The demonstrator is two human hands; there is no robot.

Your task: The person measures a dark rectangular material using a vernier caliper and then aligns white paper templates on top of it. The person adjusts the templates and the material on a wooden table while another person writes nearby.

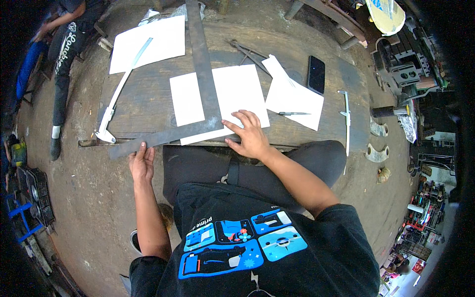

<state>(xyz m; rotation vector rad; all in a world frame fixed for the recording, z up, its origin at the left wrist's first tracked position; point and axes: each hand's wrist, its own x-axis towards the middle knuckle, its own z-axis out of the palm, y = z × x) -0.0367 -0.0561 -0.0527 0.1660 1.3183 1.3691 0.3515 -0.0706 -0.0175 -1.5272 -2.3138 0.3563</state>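
A large dark steel square lies on the wooden workbench, its long arm running away from me and its short arm along the near edge. It rests across a white paper sheet. My left hand presses the end of the short arm at the bench's near edge. My right hand lies flat with fingers spread on the paper's near corner, next to the square's corner.
A second white sheet with a large caliper lies at the left. Folded paper, a pen, a black phone, dividers and a thin metal tool lie at the right. Another person stands far left.
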